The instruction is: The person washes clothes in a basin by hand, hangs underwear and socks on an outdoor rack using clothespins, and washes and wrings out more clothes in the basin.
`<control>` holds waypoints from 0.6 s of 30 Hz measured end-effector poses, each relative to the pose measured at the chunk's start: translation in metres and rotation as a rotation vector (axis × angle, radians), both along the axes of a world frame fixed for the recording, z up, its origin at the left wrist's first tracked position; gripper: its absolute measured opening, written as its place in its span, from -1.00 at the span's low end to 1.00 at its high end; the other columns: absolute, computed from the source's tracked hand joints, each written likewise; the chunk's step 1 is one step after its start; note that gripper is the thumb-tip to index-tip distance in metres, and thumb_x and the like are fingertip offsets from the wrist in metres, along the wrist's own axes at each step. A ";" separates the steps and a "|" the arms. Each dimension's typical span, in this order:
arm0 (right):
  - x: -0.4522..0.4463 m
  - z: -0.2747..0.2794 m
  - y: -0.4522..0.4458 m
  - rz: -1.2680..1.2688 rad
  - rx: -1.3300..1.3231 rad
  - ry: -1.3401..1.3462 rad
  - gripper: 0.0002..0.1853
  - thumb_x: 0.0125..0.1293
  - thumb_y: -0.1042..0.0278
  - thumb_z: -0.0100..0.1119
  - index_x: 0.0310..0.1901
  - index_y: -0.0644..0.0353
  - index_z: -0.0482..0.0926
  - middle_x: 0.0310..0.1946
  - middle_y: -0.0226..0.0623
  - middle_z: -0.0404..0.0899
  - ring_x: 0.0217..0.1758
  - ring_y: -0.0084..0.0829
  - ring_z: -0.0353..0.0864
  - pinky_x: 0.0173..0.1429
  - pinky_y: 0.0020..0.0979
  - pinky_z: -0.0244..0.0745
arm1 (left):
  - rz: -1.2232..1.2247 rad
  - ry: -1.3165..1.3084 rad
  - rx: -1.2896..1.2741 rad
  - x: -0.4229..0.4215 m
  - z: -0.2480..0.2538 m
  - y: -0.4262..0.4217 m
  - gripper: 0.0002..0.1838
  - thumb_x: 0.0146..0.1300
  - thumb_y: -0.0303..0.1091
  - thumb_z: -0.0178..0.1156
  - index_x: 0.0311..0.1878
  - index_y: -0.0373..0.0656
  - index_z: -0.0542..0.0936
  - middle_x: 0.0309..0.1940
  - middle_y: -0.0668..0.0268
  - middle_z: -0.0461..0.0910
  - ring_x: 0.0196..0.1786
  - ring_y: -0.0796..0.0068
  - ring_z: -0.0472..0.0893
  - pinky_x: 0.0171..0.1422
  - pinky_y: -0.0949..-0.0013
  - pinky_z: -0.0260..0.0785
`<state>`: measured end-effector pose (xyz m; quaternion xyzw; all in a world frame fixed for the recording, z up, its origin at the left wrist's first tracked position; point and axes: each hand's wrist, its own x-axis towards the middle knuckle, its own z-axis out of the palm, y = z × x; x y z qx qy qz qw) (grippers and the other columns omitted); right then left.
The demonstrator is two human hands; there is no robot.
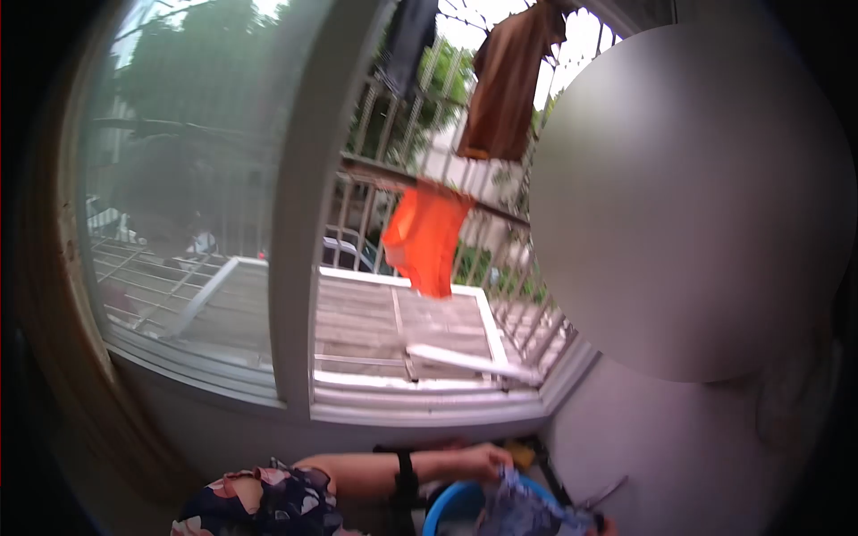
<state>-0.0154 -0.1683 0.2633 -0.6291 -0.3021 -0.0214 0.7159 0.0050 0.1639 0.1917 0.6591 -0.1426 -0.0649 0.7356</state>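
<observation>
In the head view, the person's left hand (490,461) reaches over the far edge of a blue basin (434,513), its fingers drawn close together around the upper end of a blue patterned cloth (527,511). The cloth drops from there in loose folds across the basin's right half, over its rim, toward the bottom of the view. A black band (407,475) circles the left forearm, which comes out of a dark floral sleeve (264,502).

The right hand (607,527) shows only as a sliver at the bottom, right beside the cloth's lower right end; whether it grips the fabric cannot be told.

Just beyond the basin's far edge lies something yellow (518,454), too blurred to name. Above, a window frame (295,259) stands with a glass pane (183,223) at its left. Through the opening, an orange garment (427,237) hangs at a rail (380,171), below a brown garment (508,85) and a dark one near the top edge.
</observation>
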 end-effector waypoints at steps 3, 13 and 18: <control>0.010 0.043 0.013 0.045 0.045 0.173 -0.22 -0.04 0.43 0.16 0.31 0.46 0.26 0.28 -0.07 0.37 0.38 -0.28 0.31 0.45 -0.31 0.12 | 0.075 0.041 -0.287 -0.001 0.037 0.005 -0.90 0.14 -0.55 0.20 -0.25 -0.18 0.57 -0.38 0.43 0.57 -0.27 0.63 0.55 -0.22 0.52 0.39; 0.027 0.111 0.007 0.005 -0.669 0.184 -0.51 0.21 0.19 0.29 0.08 0.38 0.55 -0.32 -0.34 0.63 -0.34 -0.60 0.53 -0.17 -0.55 0.43 | -0.217 -0.109 -0.504 0.043 0.070 0.023 -0.91 0.32 -0.44 0.10 -0.18 -0.18 0.56 -0.04 0.11 0.58 -0.01 0.29 0.60 0.16 0.28 0.44; 0.034 0.103 0.002 0.240 -1.015 0.177 -0.70 0.15 0.24 0.34 -0.29 0.38 0.68 -0.38 -0.39 0.62 -0.33 -0.64 0.49 -0.20 -0.55 0.40 | -0.264 -0.130 -0.627 0.053 0.085 0.000 -0.80 0.34 -0.46 0.06 -0.03 -0.26 0.56 -0.08 0.16 0.62 -0.04 0.36 0.63 0.13 0.30 0.46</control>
